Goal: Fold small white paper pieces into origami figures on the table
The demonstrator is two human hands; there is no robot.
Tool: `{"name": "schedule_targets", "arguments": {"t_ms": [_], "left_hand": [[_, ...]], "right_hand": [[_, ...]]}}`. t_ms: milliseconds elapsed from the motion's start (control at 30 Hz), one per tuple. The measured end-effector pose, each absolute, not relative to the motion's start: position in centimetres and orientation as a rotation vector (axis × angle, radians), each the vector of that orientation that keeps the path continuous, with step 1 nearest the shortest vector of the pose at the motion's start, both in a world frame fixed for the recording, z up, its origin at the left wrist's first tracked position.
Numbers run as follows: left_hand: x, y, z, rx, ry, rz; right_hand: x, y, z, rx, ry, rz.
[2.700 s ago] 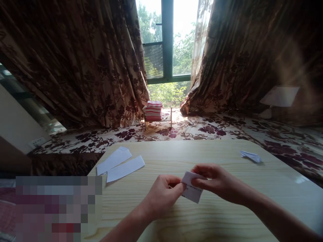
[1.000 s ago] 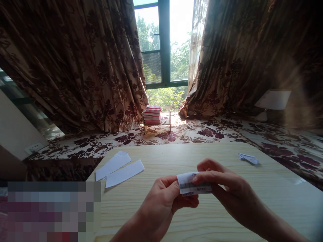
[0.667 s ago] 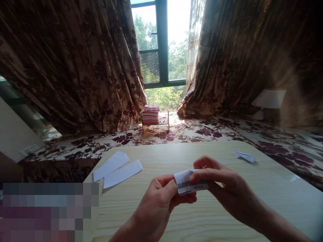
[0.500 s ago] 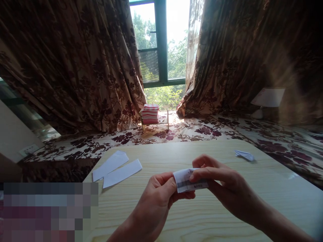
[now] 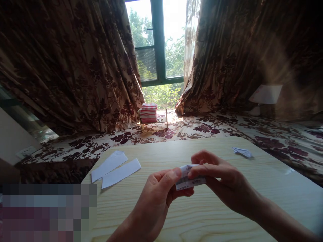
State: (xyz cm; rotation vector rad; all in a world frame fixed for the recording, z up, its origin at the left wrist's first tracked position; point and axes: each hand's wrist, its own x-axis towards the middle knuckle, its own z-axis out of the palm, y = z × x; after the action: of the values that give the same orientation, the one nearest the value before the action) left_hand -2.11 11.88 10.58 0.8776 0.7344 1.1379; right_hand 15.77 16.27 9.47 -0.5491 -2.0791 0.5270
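The person's left hand (image 5: 153, 198) was closed on the left end of a small, folded white paper piece with dark print (image 5: 189, 184), the thumb pressed on top and other fingers beneath. The right hand (image 5: 224, 171) pinched the right part of the same piece, a fingertip lying across its printed face. The piece was held above a pale wood-grain table with rounded corners (image 5: 113, 218), between the two hands.

On the table's far left lay two flat, white paper strips (image 5: 122, 173), set at an angle, their left ends close together. Near the far right corner lay a narrow, folded white paper form (image 5: 242, 152), well apart from the strips.

Beyond the table, a stack of red-and-white striped cloths (image 5: 148, 113) sat on a small stand with thin legs (image 5: 167, 120), which stood on a cream fabric cover with dark floral print (image 5: 207, 128).
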Motion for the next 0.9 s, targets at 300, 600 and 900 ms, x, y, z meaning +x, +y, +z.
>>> {"name": "schedule_targets", "arguments": {"t_ms": [300, 600, 900], "left_hand": [[-1.83, 12.12, 10.78, 0.823, 0.744, 1.162], [-1.94, 12.37, 10.60, 0.840, 0.760, 1.137], [-2.18, 12.41, 9.96, 0.982, 0.905, 1.262]], "right_hand": [[15.88, 16.55, 9.70, -0.540, -2.088, 0.545], [15.66, 16.57, 9.92, -0.558, -2.093, 0.531], [15.64, 16.87, 9.51, -0.656, -1.848, 0.866]]}}
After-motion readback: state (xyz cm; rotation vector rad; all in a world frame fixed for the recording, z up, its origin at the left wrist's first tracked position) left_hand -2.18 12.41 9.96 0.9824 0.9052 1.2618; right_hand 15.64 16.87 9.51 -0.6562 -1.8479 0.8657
